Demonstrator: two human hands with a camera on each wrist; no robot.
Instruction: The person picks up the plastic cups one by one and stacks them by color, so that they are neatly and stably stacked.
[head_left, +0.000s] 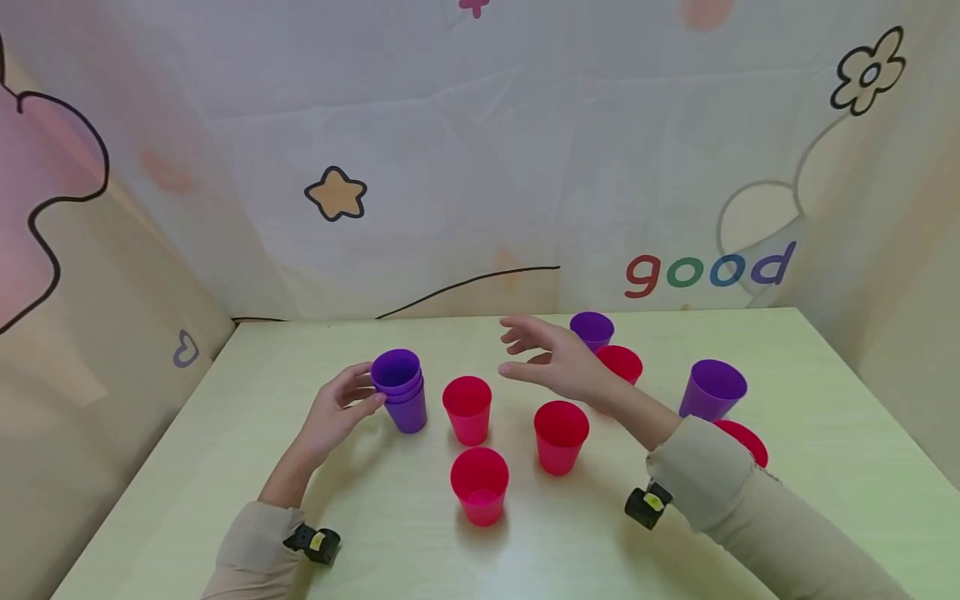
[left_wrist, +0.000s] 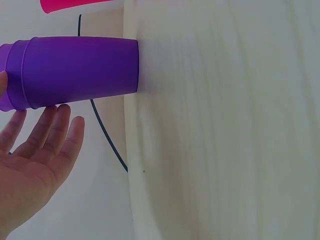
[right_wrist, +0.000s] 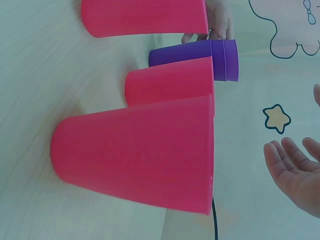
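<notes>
My left hand [head_left: 335,408] holds a stack of nested purple cups [head_left: 408,412] near the rims, thumb on the near side and fingers on the far side. In the left wrist view the stack [left_wrist: 85,67] stands with its base at the tabletop, fingertips right at its side. My right hand [head_left: 558,358] is held in the air above the cups, fingers loosely extended and nothing in it. Below and around it stand red cups: one [head_left: 468,417] beside the purple stack, one [head_left: 481,500] nearer me, and one [head_left: 558,446] under the right forearm.
Behind the right arm are a purple cup [head_left: 592,329] and a red cup [head_left: 622,364]. Farther right, another purple cup [head_left: 708,396] stands by a red cup [head_left: 746,442] partly hidden by the sleeve. A printed curtain [head_left: 450,208] hangs along the table's far edge.
</notes>
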